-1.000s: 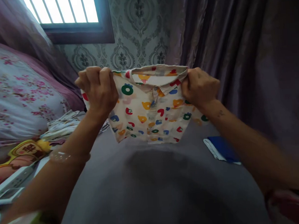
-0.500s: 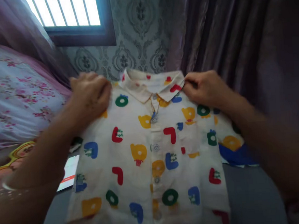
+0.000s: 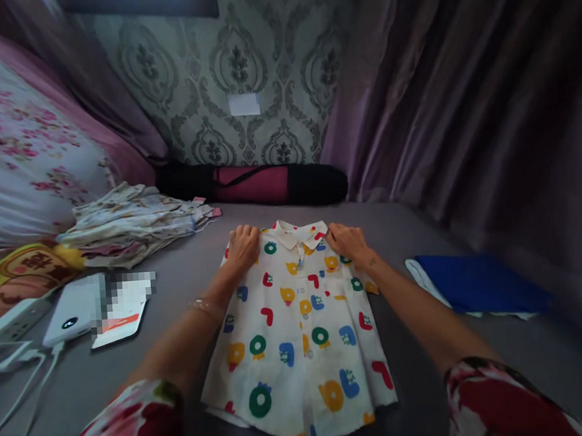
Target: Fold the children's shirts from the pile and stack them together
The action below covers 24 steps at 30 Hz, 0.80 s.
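Grey cloth, the sheet (image 3: 180,272), spreads under and around both hands, and beyond them rises patterned wallpaper (image 3: 190,65). A purple curtain (image 3: 412,103) hangs beyond and to the right of the right hand; a floral-printed cover (image 3: 27,150) bulges well to the left of the left one. Straight ahead of the hands, along the foot of the wall, lies a long black-and-maroon roll (image 3: 251,184). The white shirt (image 3: 291,327) is spread front up from the hands back toward the person, its collar between them (letters and bears in red, yellow, blue and green run all over it). Left of and beyond the left hand is a heap of clothes (image 3: 131,219); right of the right hand, a folded blue cloth (image 3: 479,281). Farther left come a yellow cushion (image 3: 35,266), a white power strip (image 3: 16,323), a white power bank (image 3: 75,309) and a phone (image 3: 123,313), its screen lit. The left hand (image 3: 244,246) is curled closed on one shoulder of the shirt, the right hand (image 3: 347,240) on the other. A clear bracelet (image 3: 205,307) circles the left wrist.
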Motion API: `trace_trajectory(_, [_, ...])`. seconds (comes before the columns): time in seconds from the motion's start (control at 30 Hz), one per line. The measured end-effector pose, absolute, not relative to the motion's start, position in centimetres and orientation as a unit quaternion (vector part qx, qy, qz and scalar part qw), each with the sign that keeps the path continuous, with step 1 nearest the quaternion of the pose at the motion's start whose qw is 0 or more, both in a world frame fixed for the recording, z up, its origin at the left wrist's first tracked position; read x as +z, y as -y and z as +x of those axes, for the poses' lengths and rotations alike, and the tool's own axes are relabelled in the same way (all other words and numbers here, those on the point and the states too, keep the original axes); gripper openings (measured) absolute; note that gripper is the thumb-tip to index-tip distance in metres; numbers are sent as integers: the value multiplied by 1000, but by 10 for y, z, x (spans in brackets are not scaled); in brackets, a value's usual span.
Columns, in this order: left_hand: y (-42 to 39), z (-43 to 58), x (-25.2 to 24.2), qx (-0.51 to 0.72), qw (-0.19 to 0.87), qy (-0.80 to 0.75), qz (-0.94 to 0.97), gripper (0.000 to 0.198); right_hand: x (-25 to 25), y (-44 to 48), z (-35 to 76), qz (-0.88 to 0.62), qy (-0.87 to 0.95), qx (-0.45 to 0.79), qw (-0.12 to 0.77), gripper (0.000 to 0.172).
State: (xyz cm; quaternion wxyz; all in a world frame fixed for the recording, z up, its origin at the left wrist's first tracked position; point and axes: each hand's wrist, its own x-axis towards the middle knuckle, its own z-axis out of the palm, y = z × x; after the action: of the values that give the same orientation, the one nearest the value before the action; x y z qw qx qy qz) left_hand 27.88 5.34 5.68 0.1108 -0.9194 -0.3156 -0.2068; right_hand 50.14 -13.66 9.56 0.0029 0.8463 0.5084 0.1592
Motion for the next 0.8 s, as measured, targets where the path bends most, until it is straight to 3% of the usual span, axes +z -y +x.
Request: trace_trajectory(0.8, [-137, 327, 26, -169, 149, 301, -927, 32, 45, 50, 558, 837, -536, 109, 36, 33])
